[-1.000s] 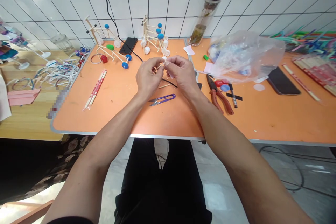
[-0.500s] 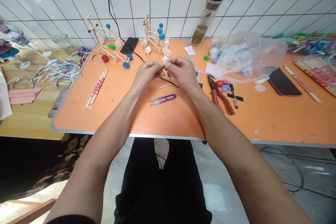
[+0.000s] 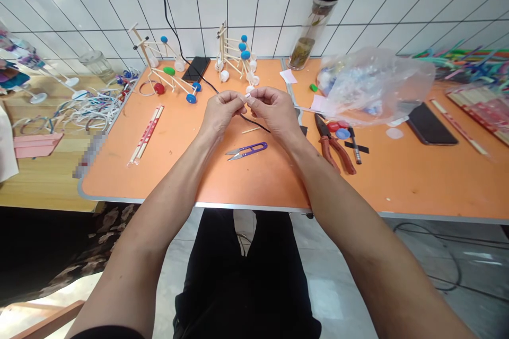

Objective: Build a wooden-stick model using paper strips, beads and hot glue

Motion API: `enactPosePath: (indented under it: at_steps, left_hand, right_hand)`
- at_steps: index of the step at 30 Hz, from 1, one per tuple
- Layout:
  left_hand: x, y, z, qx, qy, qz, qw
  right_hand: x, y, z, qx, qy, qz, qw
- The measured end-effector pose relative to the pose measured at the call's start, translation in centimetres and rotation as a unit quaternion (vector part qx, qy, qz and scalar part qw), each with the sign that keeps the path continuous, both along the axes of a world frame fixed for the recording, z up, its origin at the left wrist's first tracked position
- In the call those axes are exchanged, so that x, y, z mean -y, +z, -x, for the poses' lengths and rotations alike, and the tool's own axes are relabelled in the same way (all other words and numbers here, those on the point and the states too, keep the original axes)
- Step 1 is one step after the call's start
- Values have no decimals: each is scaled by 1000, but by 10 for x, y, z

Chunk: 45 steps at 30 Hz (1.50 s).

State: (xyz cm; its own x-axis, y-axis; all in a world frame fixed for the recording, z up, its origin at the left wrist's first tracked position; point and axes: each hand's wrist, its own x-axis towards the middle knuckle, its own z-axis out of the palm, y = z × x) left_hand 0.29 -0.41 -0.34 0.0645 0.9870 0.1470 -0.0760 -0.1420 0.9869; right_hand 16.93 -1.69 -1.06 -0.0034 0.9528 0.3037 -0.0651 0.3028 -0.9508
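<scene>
My left hand (image 3: 222, 110) and my right hand (image 3: 274, 110) meet over the orange table, thumbs and forefingers pinched together. Between the fingertips shows a small white piece (image 3: 248, 96), too small and covered to name; both hands seem to grip it. Below them lie purple thread snips (image 3: 247, 151), blades pointing left, and a short thin stick (image 3: 250, 130). Just behind the hands stands a stick frame (image 3: 233, 53) with blue and white round pieces. Farther left is a second stick frame (image 3: 169, 71) with red, green and blue pieces.
Red-handled pliers (image 3: 336, 151) and a marker (image 3: 354, 145) lie right of my right arm. Behind them are a clear plastic bag (image 3: 377, 85) and a tall tea bottle (image 3: 316, 26). Wrapped chopsticks (image 3: 146, 135) lie left. A black phone (image 3: 429, 124) rests at right; a black cord (image 3: 167, 10) crosses the table.
My fingertips have shifted slightly around the small white piece, which shows a little more between them. Both hands stay in nearly the same place, and the things on the table have not moved.
</scene>
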Motion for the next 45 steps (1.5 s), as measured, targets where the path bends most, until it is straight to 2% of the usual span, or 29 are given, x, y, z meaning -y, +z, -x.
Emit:
enactPosePath:
  at_steps: [9,17,25,32,45]
  left_hand:
    - [1,0,-6,-18,34,-32,999]
    - [5,0,-8,-42,59,-93,993]
    - [10,6,-10,-62,67,-107,990]
    - [11,4,-11,-70,59,-115,989]
    - [13,0,-11,-115,81,-130,981]
  right_hand:
    - [-2,-2,-1,1,-9,-7,1000]
    - [-1,-1,0,1,-14,-8,1000]
    - [0,1,1,9,-21,-14,1000]
    - [3,3,2,23,-60,-18,998]
    - [4,5,4,20,-71,-7,997]
